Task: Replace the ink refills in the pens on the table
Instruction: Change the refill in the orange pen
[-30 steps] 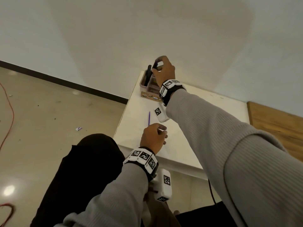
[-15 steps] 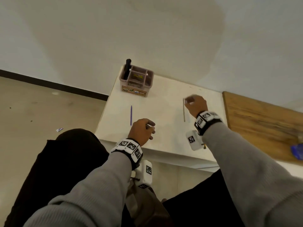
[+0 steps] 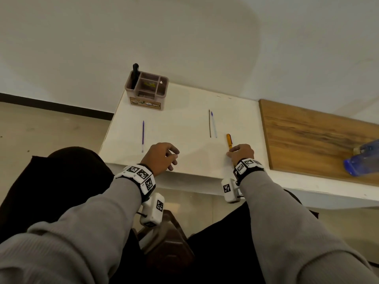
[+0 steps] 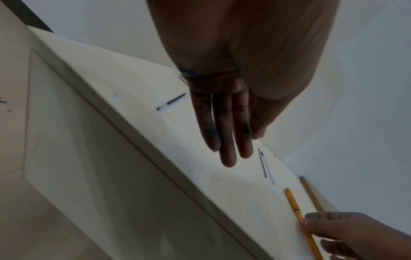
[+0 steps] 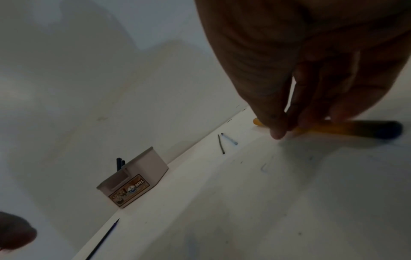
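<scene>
Hands: right hand [image 3: 242,153] pinching yellow pen [image 3: 229,141] on worktop [image 3: 184,128], left hand [image 3: 162,158] loose, empty | progress: three refills [image 3: 143,136] lying loose — yellow pen unopened, swap pending

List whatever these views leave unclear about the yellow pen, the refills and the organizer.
- Yellow pen: head view, its near end is covered by the right hand; right wrist view is blurred, so the grip is unclear.
- Two refills: too thin in every view to read ink levels.
- Organizer: head view, contents of its compartments are too small to name.
- Left hand: empty in its wrist view.
</scene>
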Available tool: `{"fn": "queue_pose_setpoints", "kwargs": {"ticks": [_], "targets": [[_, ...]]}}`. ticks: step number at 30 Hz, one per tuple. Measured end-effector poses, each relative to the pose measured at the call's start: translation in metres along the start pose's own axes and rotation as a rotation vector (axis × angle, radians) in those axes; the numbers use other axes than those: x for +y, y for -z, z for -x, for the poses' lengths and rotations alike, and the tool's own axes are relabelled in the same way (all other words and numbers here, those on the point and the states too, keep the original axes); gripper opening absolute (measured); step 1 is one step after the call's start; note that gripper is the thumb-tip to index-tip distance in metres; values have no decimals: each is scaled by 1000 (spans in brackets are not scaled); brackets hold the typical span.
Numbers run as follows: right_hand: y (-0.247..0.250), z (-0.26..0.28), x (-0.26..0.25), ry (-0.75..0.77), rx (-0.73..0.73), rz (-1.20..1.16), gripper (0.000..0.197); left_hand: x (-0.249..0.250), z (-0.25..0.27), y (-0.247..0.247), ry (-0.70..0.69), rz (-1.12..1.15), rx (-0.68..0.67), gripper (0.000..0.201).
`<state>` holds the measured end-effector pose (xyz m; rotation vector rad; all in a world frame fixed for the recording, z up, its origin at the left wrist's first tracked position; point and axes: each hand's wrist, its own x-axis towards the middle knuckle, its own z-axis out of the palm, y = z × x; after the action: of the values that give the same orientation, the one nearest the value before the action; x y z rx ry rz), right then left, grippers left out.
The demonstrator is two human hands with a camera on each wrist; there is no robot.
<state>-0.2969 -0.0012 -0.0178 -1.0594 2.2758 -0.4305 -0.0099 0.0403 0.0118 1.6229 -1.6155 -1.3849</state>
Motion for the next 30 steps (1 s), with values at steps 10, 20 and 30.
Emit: {"fn": "queue_pose_setpoints", "kwargs": {"ticks": [10, 20, 30], "targets": [[1, 1, 4, -14, -21, 105, 29, -1, 7, 1, -1, -56, 3, 13], [-20, 82, -76, 227, -510, -308, 29, 9, 6, 0, -29, -23, 13, 19], [-41, 111, -84, 250, -432, -549, 27, 12, 14, -2, 0, -103, -113, 31]]}}
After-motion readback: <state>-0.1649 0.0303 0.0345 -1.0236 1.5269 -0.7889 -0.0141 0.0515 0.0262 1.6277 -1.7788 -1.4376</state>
